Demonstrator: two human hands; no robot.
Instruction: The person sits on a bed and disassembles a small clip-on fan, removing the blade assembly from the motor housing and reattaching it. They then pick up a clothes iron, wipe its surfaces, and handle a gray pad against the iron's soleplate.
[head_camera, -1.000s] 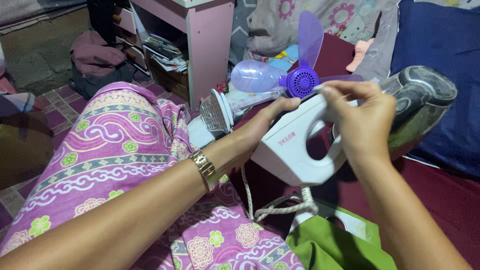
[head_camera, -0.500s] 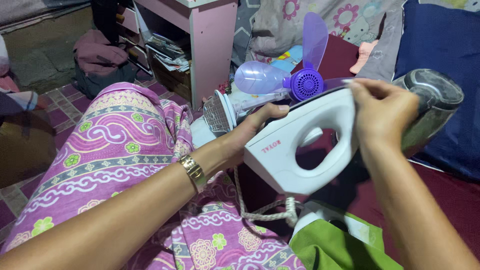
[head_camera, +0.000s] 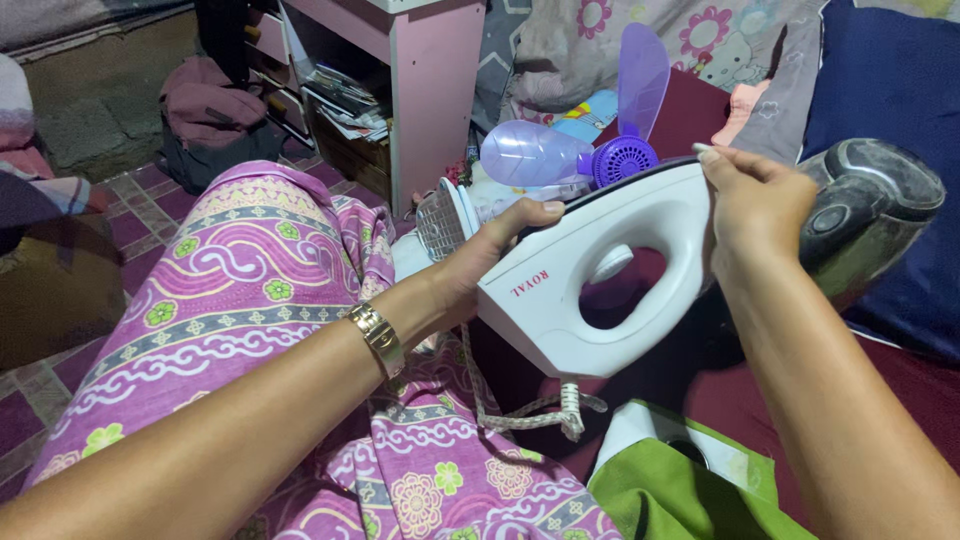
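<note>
Dim, warm indoor light; sharp foreground, dark shadowy corners, mild grain.

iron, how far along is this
Done: the iron is lifted off the surface and turned on its side. In hand: the left hand steadies its rear end, and the right hand grips near the front. Left: the cord dangles loose and the green box sits open below.
</note>
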